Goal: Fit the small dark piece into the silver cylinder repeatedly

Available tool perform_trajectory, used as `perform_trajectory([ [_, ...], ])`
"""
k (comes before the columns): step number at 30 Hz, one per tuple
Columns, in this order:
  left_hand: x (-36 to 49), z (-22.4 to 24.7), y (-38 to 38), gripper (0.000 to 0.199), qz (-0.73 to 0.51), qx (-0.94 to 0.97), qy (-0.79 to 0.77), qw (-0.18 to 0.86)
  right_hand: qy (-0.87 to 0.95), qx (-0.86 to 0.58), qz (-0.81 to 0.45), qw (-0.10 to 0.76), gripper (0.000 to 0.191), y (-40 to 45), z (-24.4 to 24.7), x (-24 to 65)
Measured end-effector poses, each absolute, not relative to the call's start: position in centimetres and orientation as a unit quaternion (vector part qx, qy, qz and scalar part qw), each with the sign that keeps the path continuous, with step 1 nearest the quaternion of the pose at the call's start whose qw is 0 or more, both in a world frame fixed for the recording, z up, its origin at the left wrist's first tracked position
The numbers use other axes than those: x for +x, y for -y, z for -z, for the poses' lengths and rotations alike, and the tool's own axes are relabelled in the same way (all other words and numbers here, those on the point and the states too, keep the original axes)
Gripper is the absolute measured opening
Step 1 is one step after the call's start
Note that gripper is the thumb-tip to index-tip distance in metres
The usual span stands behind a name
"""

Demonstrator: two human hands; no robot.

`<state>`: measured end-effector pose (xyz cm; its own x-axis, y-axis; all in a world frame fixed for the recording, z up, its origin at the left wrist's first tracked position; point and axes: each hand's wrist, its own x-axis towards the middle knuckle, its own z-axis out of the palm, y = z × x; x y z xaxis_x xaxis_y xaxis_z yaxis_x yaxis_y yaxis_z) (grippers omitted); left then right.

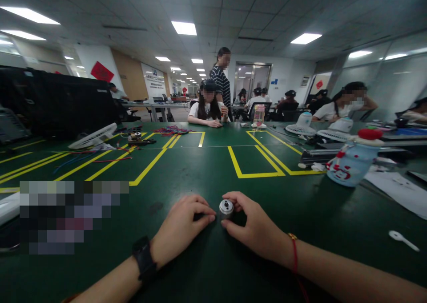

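Observation:
A small silvery metal cylinder [226, 208] stands upright on the green table in front of me, with dark holes in its top face. My right hand [248, 216] is closed around its right side, thumb at the near edge and fingers at the far edge. Just left of the cylinder is my left hand [187, 218], its thumb and fingertips brought together in a pinch. Whatever may lie between those fingertips is too small to make out. A slight gap separates them from the cylinder.
Yellow tape [262, 175] marks boxes on the green table [187, 174]. A light-blue bottle [350, 163] with a red lid stands right, a white spoon [403, 240] nearer. Loose wires [173, 130] and a white fan part [93, 136] lie left. A person [208, 109] sits opposite.

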<state>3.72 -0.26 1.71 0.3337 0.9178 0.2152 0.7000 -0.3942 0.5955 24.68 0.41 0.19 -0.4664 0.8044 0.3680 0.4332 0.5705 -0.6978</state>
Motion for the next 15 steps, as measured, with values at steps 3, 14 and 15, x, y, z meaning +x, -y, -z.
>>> perform_trajectory([
  [3,3.7,-1.2,0.2,0.016,-0.260,0.796,-0.503,0.212,0.826,-0.378,-0.251,0.336,0.053,-0.3,-0.3,24.6],
  [14,-4.9,-1.4,0.8,0.035,-0.275,0.703,-0.592,0.283,0.673,-0.675,-0.041,0.299,0.058,-2.5,-2.8,42.2],
  [15,-5.2,-1.2,0.7,0.035,-0.274,0.706,-0.589,0.283,0.658,-0.698,-0.035,0.280,0.058,-2.6,-2.7,44.3],
])
